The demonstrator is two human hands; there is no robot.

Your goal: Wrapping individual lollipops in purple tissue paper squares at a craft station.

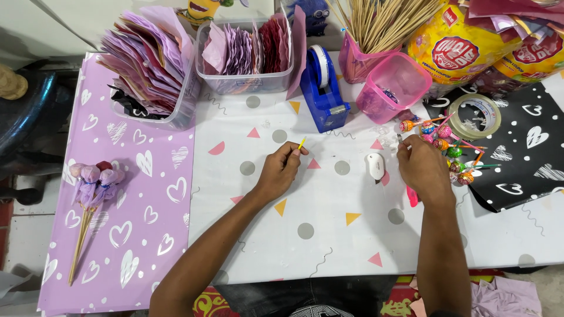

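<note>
The fingers [292, 151] of the left hand [279, 170] are pinching narrow around a thin yellow stick [301, 143], holding it just above the bench [329, 235] near the middle of the patterned white sheet. Only a short end of the stick is showing past the fingertips; its long axis is running diagonally, and the free end is pointing far and to the right, toward the blue tape dispenser [322, 88]. Whether a wrapped head is sitting inside the fist cannot be told. The fingers of the right hand [423, 167] are closing on a small item at the near edge of the lollipop pile [446, 149], but what they are gripping is too small to make out; a pink object [412, 196] is showing under the palm. A white handheld device [376, 165] is lying between the two hands. Risk, as a judgement: the pinch on the thin stick is slight, so the stick could be rotating or slipping out under any sideways load. The right wrist is hovering close to the loose lollipops, and a sweep could be scattering them toward the tape roll [482, 116] or off the black heart-print sheet [529, 152].
</note>
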